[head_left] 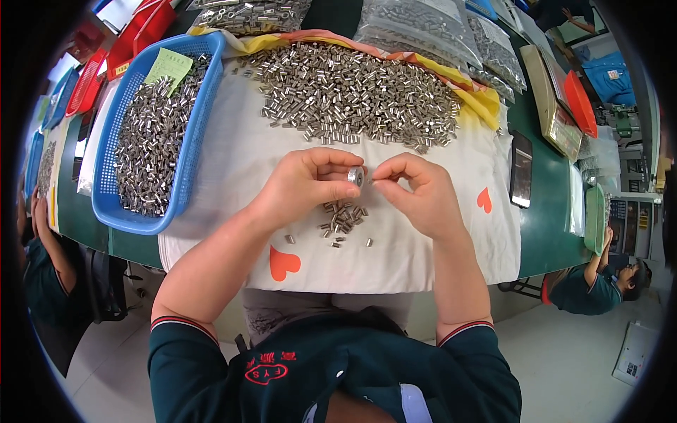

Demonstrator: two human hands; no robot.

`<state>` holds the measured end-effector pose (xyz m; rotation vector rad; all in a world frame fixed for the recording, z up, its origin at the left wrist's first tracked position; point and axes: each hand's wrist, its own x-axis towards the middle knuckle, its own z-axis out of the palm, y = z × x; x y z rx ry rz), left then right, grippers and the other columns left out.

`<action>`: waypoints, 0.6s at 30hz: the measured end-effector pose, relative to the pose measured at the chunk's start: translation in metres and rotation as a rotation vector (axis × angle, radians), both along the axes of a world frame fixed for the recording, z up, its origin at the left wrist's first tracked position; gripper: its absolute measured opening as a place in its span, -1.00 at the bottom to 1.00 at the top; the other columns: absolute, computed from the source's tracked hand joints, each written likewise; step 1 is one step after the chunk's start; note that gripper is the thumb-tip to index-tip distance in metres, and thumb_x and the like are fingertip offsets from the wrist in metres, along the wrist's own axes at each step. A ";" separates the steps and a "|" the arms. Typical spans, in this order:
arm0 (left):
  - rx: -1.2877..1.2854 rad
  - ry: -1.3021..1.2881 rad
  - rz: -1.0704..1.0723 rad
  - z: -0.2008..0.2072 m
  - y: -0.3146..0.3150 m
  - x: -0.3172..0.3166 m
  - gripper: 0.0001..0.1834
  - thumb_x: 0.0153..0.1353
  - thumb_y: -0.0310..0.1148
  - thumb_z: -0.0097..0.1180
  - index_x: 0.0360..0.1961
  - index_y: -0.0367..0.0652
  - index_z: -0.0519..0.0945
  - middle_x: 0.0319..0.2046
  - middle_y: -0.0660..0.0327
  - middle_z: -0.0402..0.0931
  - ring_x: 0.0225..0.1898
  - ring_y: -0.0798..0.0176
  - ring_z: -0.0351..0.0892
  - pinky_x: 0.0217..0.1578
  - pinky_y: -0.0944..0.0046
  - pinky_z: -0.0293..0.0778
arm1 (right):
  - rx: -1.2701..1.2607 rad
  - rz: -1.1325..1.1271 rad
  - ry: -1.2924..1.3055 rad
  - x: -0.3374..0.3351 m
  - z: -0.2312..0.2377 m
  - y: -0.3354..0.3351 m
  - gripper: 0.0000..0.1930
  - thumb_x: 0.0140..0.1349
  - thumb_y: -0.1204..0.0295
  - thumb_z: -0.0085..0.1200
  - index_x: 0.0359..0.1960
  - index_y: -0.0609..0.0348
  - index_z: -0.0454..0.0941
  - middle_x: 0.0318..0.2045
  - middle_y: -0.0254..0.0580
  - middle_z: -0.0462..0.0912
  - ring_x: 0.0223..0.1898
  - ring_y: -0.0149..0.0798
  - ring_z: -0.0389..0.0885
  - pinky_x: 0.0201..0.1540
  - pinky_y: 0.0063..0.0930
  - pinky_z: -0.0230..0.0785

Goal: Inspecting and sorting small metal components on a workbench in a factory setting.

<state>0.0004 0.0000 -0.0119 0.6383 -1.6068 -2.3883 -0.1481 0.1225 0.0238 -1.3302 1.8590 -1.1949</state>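
My left hand [303,180] grips a round metal piece with a hole in its middle, like a ring gauge [356,177], between thumb and fingers. Close beside its face, my right hand [417,189] is closed in a pinch; what its fingertips hold, if anything, is too small to make out. Under both hands lies a small heap of short metal cylinders [343,217], with a few loose ones nearer me. A broad pile of the same cylinders [352,95] spreads over the white cloth [233,176] farther away.
On the left stands a blue plastic basket [99,169] full of small metal parts, a green note [169,68] on top. Clear bags of parts [423,28] and a yellow cloth [479,106] edge the far side. A phone [521,169] lies right. Other people sit at both sides.
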 end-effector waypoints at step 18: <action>-0.208 -0.126 0.009 0.006 0.004 -0.001 -0.65 -0.05 -0.61 0.20 -0.16 -0.34 0.51 -0.40 0.27 0.53 -0.38 0.50 0.49 -0.34 0.51 0.45 | -0.167 -0.005 0.405 0.020 -0.014 0.000 -0.91 -0.14 0.61 0.06 -0.57 0.16 0.44 -0.60 -0.24 0.47 -0.54 -0.17 0.44 -0.50 -0.38 0.30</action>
